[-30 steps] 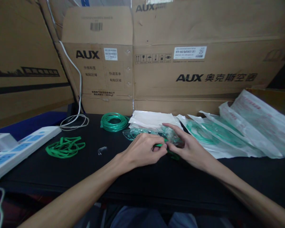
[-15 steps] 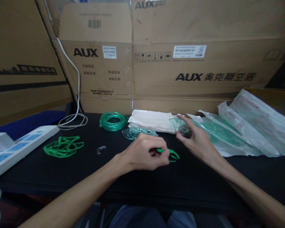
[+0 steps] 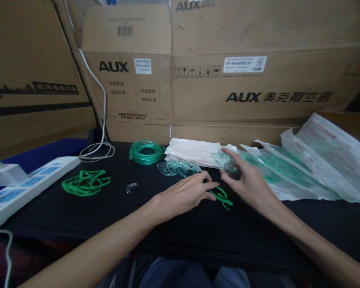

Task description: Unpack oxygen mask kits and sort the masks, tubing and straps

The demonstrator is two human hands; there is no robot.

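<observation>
My left hand (image 3: 187,195) is over the middle of the black table, palm down. One end of a looped green elastic strap (image 3: 223,197) runs in between its thumb and forefinger; the rest reaches the tabletop. My right hand (image 3: 250,176) is curled around a clear green plastic mask (image 3: 220,160), thumb near and fingers on the far side, which hide part of it. Behind my left hand lies another set of clear plastic mask pieces (image 3: 178,169).
A coil of green tubing (image 3: 147,153) and a bundle of green straps (image 3: 85,183) lie to the left, with a small clear clip-like piece (image 3: 131,187) near them. White paper packets (image 3: 195,151) are behind; bagged green masks (image 3: 291,168) are at right. A power strip (image 3: 42,178) edges the left side.
My left hand has flattened and its fingers have loosened, and the green strap has dropped lower toward the tabletop. My right hand still has the mask. The view has shifted slightly.
</observation>
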